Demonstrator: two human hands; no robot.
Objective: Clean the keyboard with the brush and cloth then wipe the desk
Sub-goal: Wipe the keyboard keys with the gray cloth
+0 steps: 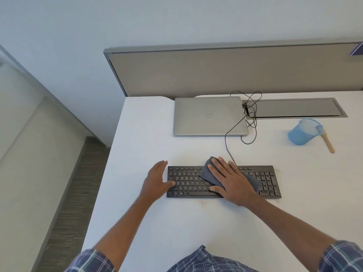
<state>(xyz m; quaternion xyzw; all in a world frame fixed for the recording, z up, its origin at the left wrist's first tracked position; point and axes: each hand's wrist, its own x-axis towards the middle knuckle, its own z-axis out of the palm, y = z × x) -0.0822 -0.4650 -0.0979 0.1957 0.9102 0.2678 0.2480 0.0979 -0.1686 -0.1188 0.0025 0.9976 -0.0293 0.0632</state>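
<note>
The brush (327,141) lies beside the blue mesh cup (300,134), handle outside it.

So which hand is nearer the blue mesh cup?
Right. The right hand presses the cloth on the keyboard, with the blue mesh cup beyond it to the right; the left hand rests at the left end, farther off.

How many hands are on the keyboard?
2. The left hand rests at the left end of the flat black plastic keyboard, thumb on the keys. The right hand presses a folded dark grey cloth flat on the keyboard's middle. None look hidden.
</note>
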